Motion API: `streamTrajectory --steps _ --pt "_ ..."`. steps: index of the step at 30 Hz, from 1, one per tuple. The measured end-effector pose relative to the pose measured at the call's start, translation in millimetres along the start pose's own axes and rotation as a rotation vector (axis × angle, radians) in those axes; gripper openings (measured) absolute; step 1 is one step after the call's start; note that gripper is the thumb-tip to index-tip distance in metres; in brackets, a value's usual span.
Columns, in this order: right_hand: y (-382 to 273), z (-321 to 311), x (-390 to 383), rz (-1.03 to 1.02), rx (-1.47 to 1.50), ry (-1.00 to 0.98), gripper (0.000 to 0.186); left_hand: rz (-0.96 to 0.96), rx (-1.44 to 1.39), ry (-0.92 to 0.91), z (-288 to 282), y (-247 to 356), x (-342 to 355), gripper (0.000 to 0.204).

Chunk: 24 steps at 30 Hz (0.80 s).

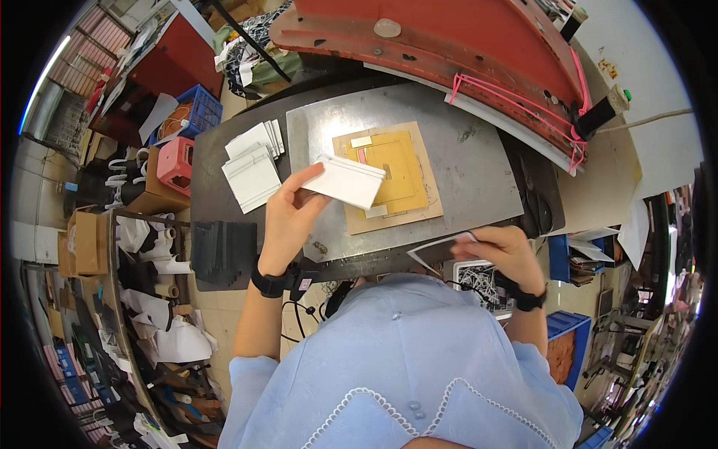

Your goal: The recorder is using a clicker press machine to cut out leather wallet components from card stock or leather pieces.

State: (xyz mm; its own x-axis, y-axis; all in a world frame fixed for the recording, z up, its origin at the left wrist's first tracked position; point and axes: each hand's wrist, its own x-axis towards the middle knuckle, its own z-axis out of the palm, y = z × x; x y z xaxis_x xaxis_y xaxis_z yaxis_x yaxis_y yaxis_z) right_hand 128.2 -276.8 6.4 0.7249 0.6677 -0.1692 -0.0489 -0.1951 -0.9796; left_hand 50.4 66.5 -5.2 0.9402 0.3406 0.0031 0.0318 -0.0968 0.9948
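Note:
My left hand (pixel 290 224) is closed on a white rectangular panel (pixel 345 184) with lines along its upper edge, pinched between thumb and fingers. The panel hangs over a yellow template (pixel 407 176) mounted on a brown board (pixel 434 206), covering part of its left side. My right hand (pixel 508 251), slightly blurred, grips a thin white strip (pixel 428 243) bent at a corner, like a cut-off border. That hand is past the near edge of the metal plate (pixel 479 165), above a bin of white scraps (pixel 490 286).
White panels (pixel 253 178) lie in stacks left of the plate, with a dark stack (pixel 224 251) nearer me. A large red press head (pixel 449 45) with pink cord rises behind the plate. A pink stool (pixel 175 165) and blue crate (pixel 200 112) stand left; a blue bin (pixel 566 329) sits at right.

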Motion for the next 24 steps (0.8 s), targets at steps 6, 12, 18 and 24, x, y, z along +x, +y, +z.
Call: streamTrajectory --steps 6,12,18,24 --pt "49.2 -89.7 -97.0 0.445 -0.338 -0.007 0.029 0.352 0.752 0.228 -34.5 -7.8 -24.6 0.020" --pt "103.3 -104.6 -130.5 0.443 -0.735 0.436 0.053 -0.041 0.288 0.434 -90.4 -31.9 -58.8 0.026" --pt "10.7 -44.7 -54.8 0.200 -0.570 0.268 0.042 -0.025 0.621 0.600 -169.7 -74.8 -98.5 0.035" --pt "-33.7 3.7 2.8 -0.126 -0.676 0.106 0.037 0.262 1.088 0.377 -155.9 -46.7 -47.8 0.049"
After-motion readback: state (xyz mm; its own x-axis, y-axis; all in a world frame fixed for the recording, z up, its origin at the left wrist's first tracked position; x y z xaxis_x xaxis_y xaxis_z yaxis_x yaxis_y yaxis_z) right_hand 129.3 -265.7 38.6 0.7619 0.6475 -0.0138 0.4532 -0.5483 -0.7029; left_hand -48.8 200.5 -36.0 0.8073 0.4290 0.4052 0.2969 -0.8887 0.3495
